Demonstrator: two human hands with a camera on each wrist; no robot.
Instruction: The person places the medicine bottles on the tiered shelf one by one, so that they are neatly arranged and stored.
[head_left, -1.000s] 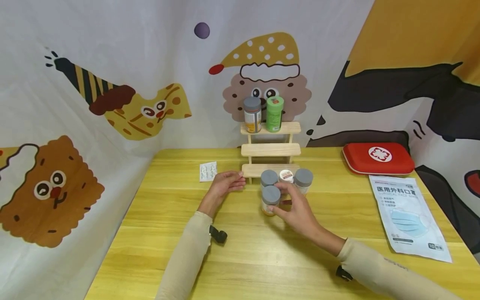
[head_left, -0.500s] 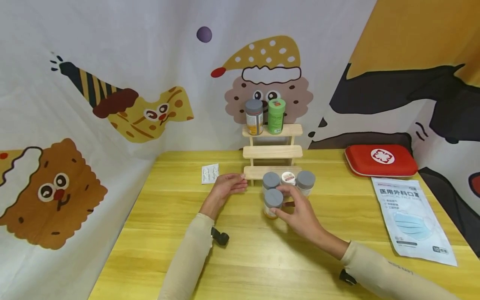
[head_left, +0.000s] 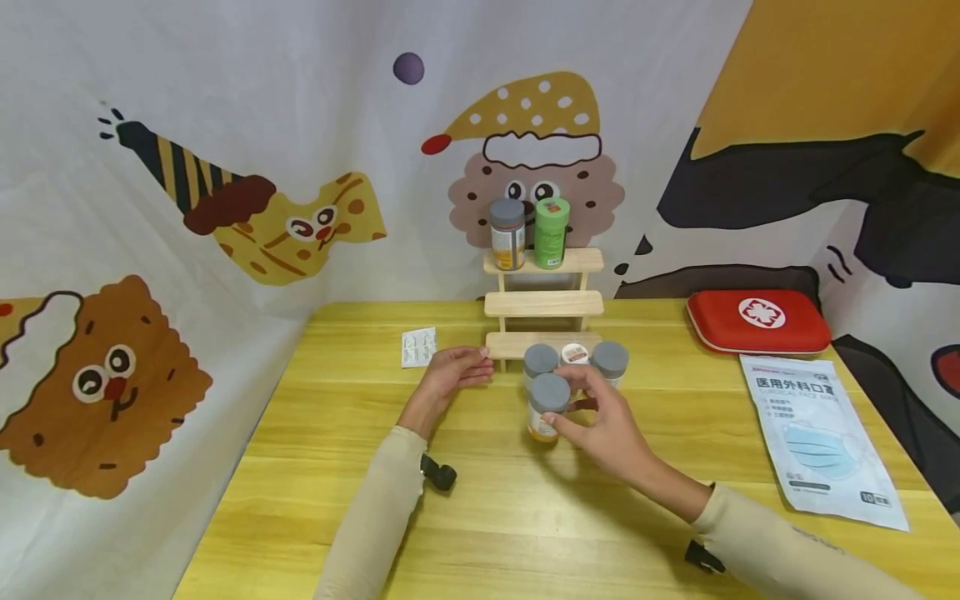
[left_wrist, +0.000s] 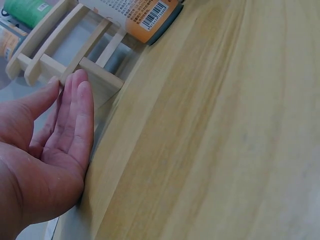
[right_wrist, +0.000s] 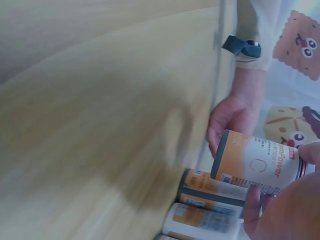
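Observation:
My right hand (head_left: 611,429) pinches a pill bottle (right_wrist: 257,162) by its sides, thumb against fingers. The bottle has a grey lid and a white-and-orange label; it stands upright and seems slightly raised off the table. Close behind it are two more grey-lidded bottles (head_left: 610,363) and a white-topped one (head_left: 575,355), partly hidden by the hand. My left hand (head_left: 453,368) holds the left end of the lowest step of a small wooden rack (head_left: 543,303) between thumb and fingertips. On its top step stand a grey-lidded bottle (head_left: 507,235) and a green bottle (head_left: 551,233).
A small printed packet (head_left: 418,347) lies left of the rack. At the right are a red first-aid case (head_left: 759,322) and a surgical mask pack (head_left: 821,446) on the wooden table (head_left: 487,533). A cartoon-printed curtain (head_left: 315,83) hangs behind.
The right hand has drawn the pinched bottle slightly toward me and right, a little apart from the grey-lidded one behind it. The left hand keeps its place on the rack.

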